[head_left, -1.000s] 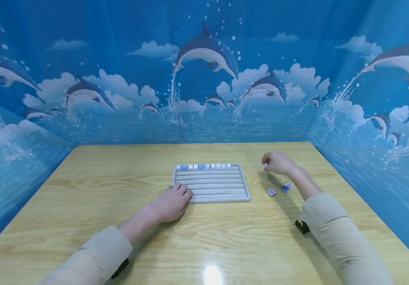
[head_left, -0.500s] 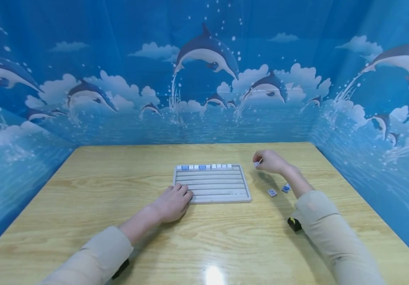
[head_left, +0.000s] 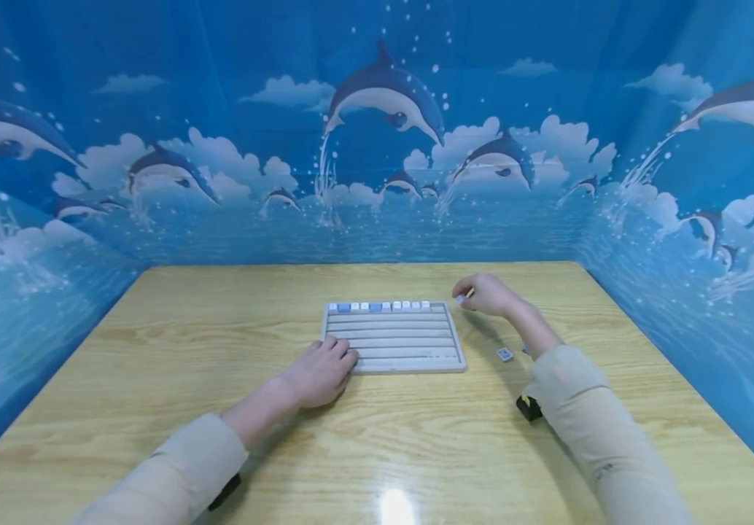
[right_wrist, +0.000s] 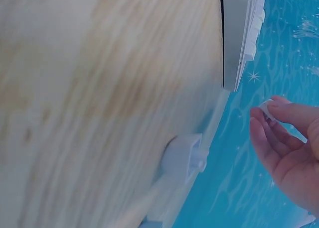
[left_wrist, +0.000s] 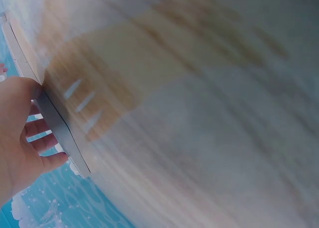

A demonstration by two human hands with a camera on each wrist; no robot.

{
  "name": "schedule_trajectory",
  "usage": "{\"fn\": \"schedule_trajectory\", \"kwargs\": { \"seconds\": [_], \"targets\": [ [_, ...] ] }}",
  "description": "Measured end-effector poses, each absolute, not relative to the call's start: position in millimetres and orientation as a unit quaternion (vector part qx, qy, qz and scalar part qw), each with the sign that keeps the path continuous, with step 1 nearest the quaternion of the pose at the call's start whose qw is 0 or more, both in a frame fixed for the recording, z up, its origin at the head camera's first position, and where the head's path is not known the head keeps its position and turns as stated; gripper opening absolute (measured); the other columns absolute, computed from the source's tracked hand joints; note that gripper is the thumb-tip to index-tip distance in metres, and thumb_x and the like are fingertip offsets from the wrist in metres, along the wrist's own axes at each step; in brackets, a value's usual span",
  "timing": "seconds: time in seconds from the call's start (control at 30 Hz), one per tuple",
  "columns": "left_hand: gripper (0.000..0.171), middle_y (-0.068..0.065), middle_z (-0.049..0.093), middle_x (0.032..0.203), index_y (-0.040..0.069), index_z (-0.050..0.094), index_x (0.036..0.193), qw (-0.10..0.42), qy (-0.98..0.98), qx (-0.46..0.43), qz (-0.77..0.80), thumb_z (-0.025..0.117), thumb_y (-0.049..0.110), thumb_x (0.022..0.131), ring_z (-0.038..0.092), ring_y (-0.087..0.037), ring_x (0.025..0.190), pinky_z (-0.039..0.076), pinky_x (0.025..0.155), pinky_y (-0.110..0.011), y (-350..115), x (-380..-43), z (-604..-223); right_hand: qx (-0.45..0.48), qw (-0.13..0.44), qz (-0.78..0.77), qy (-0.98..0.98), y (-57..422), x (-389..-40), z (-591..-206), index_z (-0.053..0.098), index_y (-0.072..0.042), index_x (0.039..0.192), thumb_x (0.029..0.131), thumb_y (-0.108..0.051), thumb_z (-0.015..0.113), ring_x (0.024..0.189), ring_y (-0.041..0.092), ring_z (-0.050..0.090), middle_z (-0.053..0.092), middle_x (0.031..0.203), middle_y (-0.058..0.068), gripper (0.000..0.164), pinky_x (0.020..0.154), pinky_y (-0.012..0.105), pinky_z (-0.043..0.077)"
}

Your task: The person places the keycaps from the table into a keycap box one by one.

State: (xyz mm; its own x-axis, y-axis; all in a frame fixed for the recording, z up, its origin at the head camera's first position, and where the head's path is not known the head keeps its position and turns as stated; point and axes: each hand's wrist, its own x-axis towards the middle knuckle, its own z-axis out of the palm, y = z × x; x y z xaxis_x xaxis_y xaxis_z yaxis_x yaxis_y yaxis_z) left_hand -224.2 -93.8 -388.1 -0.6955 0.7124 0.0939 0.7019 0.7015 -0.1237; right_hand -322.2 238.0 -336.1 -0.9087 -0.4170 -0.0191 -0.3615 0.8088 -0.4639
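Note:
A pale grey keyboard tray (head_left: 403, 341) lies on the table, with a row of white and blue keycaps (head_left: 344, 308) along its back edge and bare ridged rows in front. My left hand (head_left: 321, 372) holds the tray's left front corner, its fingers over the top and side in the left wrist view. Just off the tray's right back corner, my right hand (head_left: 491, 295) pinches a small white keycap (right_wrist: 269, 107) between thumb and fingers, above the table. A loose keycap (head_left: 504, 354) lies right of the tray; another keycap (head_left: 526, 349) is mostly hidden behind the right forearm.
The wood-grain table (head_left: 377, 437) runs back to a blue dolphin-print curtain (head_left: 232, 219), which also stands along both sides. A dark strap piece (head_left: 529, 408) shows below the right sleeve.
My right hand has moved left, carrying the keycap toward the tray's right back corner. The right forearm now covers more of the loose keycaps. My left hand stays on the tray.

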Motion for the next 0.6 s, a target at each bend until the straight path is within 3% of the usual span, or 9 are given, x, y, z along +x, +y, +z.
{"fn": "schedule_trajectory", "kwargs": {
  "seconds": [0.13,0.33,0.6],
  "targets": [
    [0.027,-0.008,0.051,0.107,0.007,0.054,0.116,0.062,-0.921,-0.381,0.042,0.045,0.020,0.096,0.047,-0.025,0.100,0.044,0.086,-0.042,-93,-224,-387,-0.205,0.061,-0.231,0.949,231,-326,-336,0.063,0.005,0.107,0.081,0.003,0.058,0.096,0.032,0.057,0.063,0.103,0.017,0.027,0.082,0.042,0.048],
    [0.027,-0.009,0.050,0.107,0.007,0.054,0.117,0.055,-0.923,-0.377,0.046,0.045,0.021,0.096,0.047,-0.025,0.101,0.043,0.087,-0.042,-93,-224,-386,-0.224,0.043,-0.211,0.951,221,-332,-339,0.064,0.001,0.092,0.077,-0.001,0.065,0.087,0.028,0.057,0.064,0.090,0.012,0.016,0.080,0.042,0.047],
    [0.029,-0.009,0.050,0.110,0.006,0.053,0.118,0.047,-0.925,-0.374,0.053,0.045,0.022,0.096,0.046,-0.025,0.103,0.043,0.089,-0.042,-92,-223,-385,-0.267,0.033,-0.165,0.949,207,-338,-342,0.066,0.003,0.090,0.078,0.004,0.060,0.090,0.031,0.057,0.065,0.089,0.013,0.013,0.083,0.043,0.046]
  ]
}}
